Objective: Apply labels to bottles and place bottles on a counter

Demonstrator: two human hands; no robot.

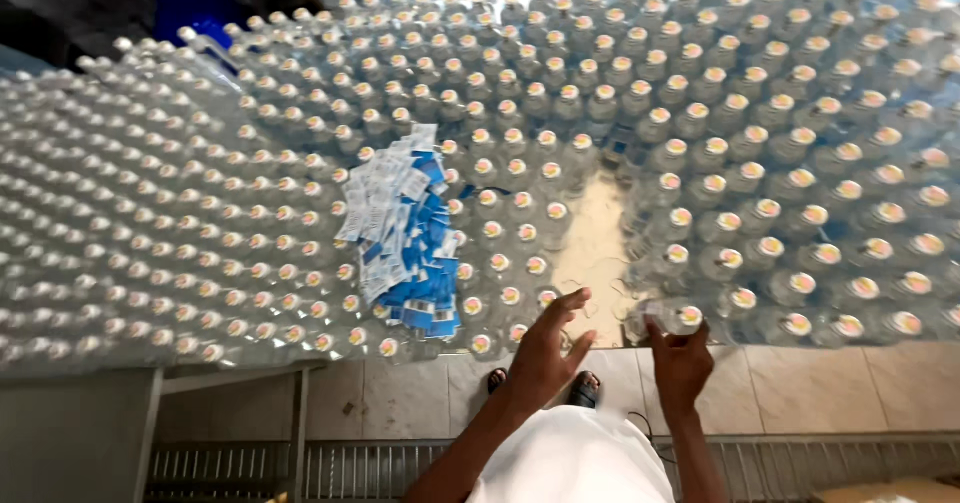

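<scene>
Clear glossy plastic everywhere
Bottles [700, 153] of shiny transparent plastic cover a pale, polished counter [590, 238]; blue-white paper labels [405, 233] look smooth, centre left; the floor [820, 388] at bottom is matt beige tile.

My hands are bare, with no gloves, rings or watch that I can see; the left hand [545, 348] and the right hand [682, 363] both come out of forearms that are uncovered, no sleeve showing on either; over my body I wear a plain white garment [575, 458], smooth and unmarked; below it, dark open sandals [584, 389] with straps show on my feet.
</scene>
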